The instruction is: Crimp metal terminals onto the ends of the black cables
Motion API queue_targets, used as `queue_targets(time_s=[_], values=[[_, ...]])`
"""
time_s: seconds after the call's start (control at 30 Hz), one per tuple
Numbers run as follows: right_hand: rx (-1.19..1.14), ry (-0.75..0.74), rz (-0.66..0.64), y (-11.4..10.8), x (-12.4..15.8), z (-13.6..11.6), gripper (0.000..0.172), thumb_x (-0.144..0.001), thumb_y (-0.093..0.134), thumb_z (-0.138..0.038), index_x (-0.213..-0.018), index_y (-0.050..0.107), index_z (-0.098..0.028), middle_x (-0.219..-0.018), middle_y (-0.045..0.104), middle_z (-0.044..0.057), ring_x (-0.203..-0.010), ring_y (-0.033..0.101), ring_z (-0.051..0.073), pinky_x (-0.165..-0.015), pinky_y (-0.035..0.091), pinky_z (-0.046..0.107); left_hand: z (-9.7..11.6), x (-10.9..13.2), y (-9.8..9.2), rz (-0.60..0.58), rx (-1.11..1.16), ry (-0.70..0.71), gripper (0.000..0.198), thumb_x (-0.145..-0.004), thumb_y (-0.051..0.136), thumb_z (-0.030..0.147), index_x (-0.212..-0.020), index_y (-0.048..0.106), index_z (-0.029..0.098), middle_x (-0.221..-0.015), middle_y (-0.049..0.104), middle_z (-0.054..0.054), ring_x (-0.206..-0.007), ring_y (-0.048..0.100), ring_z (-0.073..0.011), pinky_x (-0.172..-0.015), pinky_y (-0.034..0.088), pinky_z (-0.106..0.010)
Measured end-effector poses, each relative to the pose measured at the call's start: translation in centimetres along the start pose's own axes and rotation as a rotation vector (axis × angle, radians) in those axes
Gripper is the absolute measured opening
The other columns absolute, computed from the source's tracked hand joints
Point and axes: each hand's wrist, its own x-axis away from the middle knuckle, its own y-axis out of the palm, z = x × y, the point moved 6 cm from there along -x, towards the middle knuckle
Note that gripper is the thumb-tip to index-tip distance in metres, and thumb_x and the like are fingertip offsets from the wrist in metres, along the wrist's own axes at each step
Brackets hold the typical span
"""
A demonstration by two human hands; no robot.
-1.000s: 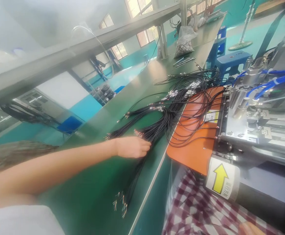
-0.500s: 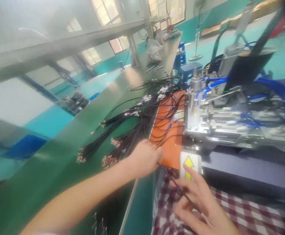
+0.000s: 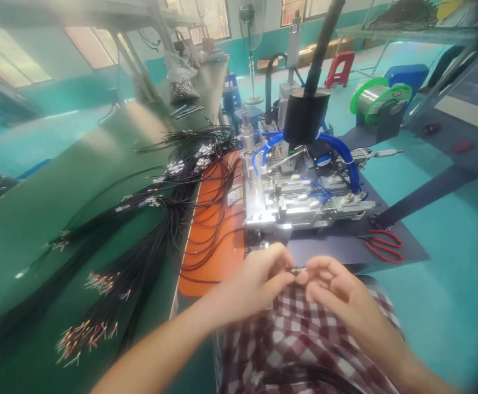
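Observation:
My left hand (image 3: 255,279) and my right hand (image 3: 333,284) meet over my checked lap, just in front of a metal machine (image 3: 300,191) with blue hoses. Both pinch the end of a thin black cable (image 3: 298,269) held between their fingertips. The rest of that cable is hidden behind the hands. Bundles of black cables (image 3: 148,241) with stripped copper ends lie to the left on the green bench (image 3: 37,208).
An orange mat (image 3: 218,257) lies between the bench and the machine, with cable loops over it. Red-handled cutters (image 3: 380,246) rest on the dark base to the right. A green wire spool (image 3: 376,101) stands behind. A bag of small parts (image 3: 181,82) sits far down the bench.
My left hand left the cable bundles on the bench and came in front of the machine with one cable. My right hand rose to meet it. The view swung right.

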Motion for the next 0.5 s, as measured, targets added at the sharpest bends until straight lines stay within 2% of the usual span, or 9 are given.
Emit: queue_targets(time_s=[0.1,0.23,0.33,0.5], values=[[0.075,0.017,0.045,-0.1,-0.3,-0.3,0.018,-0.084,0.056,-0.033,-0.098,0.056,-0.021,-0.088,0.067,0.003,-0.066,0.06,0.013,-0.066,0.052,0.025,-2.0,0.0,-0.3,0.05,0.152,-0.039,0.01,-0.086,0.052,0.023,-0.082,0.059,0.017,-0.071,0.055,0.001,-0.062,0.048,-0.0095,-0.053,0.035,-0.02],[0.176,0.015,0.048,1.5,-1.2,-0.5,0.02,-0.083,0.058,-0.036,-0.094,0.061,-0.02,-0.077,0.064,0.001,-0.063,0.057,0.014,-0.06,0.051,0.024,-4.3,1.3,-0.2,0.055,0.355,-0.182,0.015,-0.088,0.053,0.03,-0.084,0.059,0.017,-0.061,0.053,0.003,-0.05,0.046,-0.0079,-0.045,0.035,-0.018],[0.231,0.017,0.027,2.6,-1.9,-0.3,0.02,-0.084,0.059,-0.036,-0.094,0.063,-0.02,-0.073,0.061,0.0,-0.064,0.056,0.014,-0.057,0.048,0.023,-4.9,2.0,-0.2,0.041,0.444,-0.228,0.019,-0.089,0.052,0.034,-0.087,0.06,0.016,-0.06,0.055,0.003,-0.043,0.042,-0.0064,-0.039,0.032,-0.017],[0.207,-0.024,0.04,3.4,-2.5,-0.6,0.017,-0.084,0.06,-0.035,-0.083,0.064,-0.019,-0.071,0.06,0.001,-0.058,0.053,0.013,-0.05,0.046,0.021,-4.7,2.1,-0.4,0.076,0.487,-0.206,0.017,-0.09,0.052,0.031,-0.088,0.06,0.016,-0.062,0.057,0.002,-0.046,0.043,-0.0049,-0.043,0.032,-0.016]])
